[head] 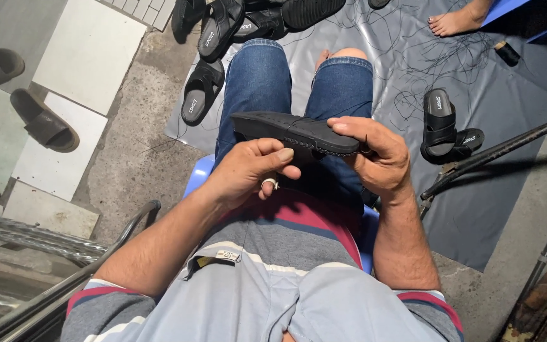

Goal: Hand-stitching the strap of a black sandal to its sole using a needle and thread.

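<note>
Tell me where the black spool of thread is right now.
In the head view, the black thread spool lies at the upper right on the grey sheet, just right of the loose black thread and below another person's bare foot.

The right hand point(380, 158) covers the near end of the black sandal sole point(292, 133), so that end's shape cannot be told. Below the sole, the left hand's point(248, 171) fingers point(280, 157) curl over something too small to make out. Far beyond the sole, another person's bare foot point(454, 22) is cut off by the top edge, as are the piled sandals point(235, 22).
</note>
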